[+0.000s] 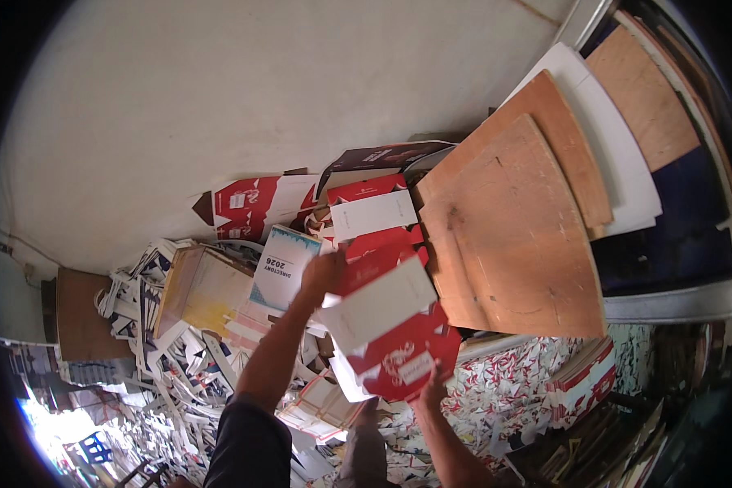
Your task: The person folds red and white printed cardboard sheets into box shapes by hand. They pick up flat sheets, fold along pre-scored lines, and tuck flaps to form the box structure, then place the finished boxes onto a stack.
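A flat, unfolded red and white carton sheet (386,313) is stretched between my two hands, tilted in front of me. My left hand (324,275) is closed on its upper left edge. At the lower right edge, my right hand (431,390) grips the sheet, with some of the fingers hidden behind it. Just beyond lie more red and white carton sheets (372,213), leaning in a loose pile. Next to my left hand is a white and blue printed booklet or cover (283,264).
Large brown boards (512,228) lean at the right. A pale wall (244,89) rises behind. Paper scraps (504,386) cover the floor, with a stack of red and white sheets (586,378) on the right. A bundle of cut sheets (317,405) lies near my legs.
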The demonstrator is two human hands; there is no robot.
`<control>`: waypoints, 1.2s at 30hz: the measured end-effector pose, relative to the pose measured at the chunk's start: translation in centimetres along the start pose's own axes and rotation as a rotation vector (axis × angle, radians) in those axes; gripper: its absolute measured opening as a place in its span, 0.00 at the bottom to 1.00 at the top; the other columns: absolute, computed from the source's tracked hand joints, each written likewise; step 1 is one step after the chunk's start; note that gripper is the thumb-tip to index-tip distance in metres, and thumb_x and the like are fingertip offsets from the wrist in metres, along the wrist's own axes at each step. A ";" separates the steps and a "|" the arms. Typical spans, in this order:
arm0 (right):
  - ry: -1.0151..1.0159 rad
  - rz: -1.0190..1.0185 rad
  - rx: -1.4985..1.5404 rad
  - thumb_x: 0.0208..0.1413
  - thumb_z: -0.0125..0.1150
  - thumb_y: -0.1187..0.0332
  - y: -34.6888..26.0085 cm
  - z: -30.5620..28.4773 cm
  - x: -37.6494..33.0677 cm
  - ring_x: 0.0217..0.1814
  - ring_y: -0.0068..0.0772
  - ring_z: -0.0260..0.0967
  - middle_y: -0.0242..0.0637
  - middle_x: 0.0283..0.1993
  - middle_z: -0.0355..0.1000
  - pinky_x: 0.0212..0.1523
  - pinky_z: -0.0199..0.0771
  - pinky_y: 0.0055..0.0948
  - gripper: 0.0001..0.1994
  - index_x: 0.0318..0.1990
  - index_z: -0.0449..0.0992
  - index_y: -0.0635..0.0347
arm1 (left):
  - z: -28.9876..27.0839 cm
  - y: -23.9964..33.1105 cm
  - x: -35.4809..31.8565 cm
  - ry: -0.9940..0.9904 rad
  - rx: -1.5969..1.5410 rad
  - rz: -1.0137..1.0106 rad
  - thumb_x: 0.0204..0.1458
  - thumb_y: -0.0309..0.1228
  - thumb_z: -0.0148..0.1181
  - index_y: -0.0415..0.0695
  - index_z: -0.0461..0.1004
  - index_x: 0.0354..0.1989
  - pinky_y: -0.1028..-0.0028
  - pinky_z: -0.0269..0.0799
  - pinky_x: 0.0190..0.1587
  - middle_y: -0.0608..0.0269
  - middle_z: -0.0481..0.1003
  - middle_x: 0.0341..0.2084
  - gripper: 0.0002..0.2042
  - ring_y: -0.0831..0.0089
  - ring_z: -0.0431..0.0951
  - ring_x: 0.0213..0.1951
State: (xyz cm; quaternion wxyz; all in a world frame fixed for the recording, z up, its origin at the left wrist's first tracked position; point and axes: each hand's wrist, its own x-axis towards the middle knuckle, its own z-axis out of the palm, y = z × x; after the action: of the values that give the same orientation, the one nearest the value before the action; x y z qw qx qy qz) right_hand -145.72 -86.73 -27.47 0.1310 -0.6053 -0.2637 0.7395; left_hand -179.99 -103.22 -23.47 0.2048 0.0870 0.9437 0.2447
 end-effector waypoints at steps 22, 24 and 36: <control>-0.124 0.268 0.031 0.54 0.64 0.39 2.7 25.6 24.7 0.71 0.41 0.58 0.37 0.67 0.62 0.68 0.59 0.52 0.40 0.67 0.62 0.53 | 19.1 -12.9 13.5 0.000 -1.178 -0.544 0.58 0.63 0.52 0.46 0.64 0.67 0.59 0.64 0.59 0.57 0.67 0.63 0.38 0.61 0.68 0.62; -0.324 0.264 0.072 0.52 0.65 0.43 1.8 26.8 24.7 0.71 0.40 0.56 0.36 0.69 0.59 0.69 0.57 0.51 0.40 0.68 0.60 0.52 | 18.2 -11.1 14.7 -0.035 -1.132 -0.501 0.57 0.66 0.51 0.43 0.64 0.67 0.66 0.66 0.55 0.55 0.71 0.55 0.41 0.63 0.70 0.53; -0.100 -0.382 -0.618 0.50 0.69 0.51 1.3 23.9 34.3 0.55 0.39 0.68 0.54 0.56 0.69 0.66 0.60 0.35 0.39 0.60 0.64 0.74 | 19.1 -9.9 16.1 0.104 -1.047 -0.450 0.55 0.54 0.63 0.35 0.71 0.46 0.73 0.68 0.44 0.63 0.73 0.36 0.29 0.72 0.70 0.38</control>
State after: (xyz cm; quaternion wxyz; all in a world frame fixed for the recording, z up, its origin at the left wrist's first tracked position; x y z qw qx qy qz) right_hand -176.60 -75.73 -53.41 0.0645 -0.5192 -0.5891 0.6159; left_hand -186.95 -99.42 -49.14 0.2210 -0.2414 0.7007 0.6339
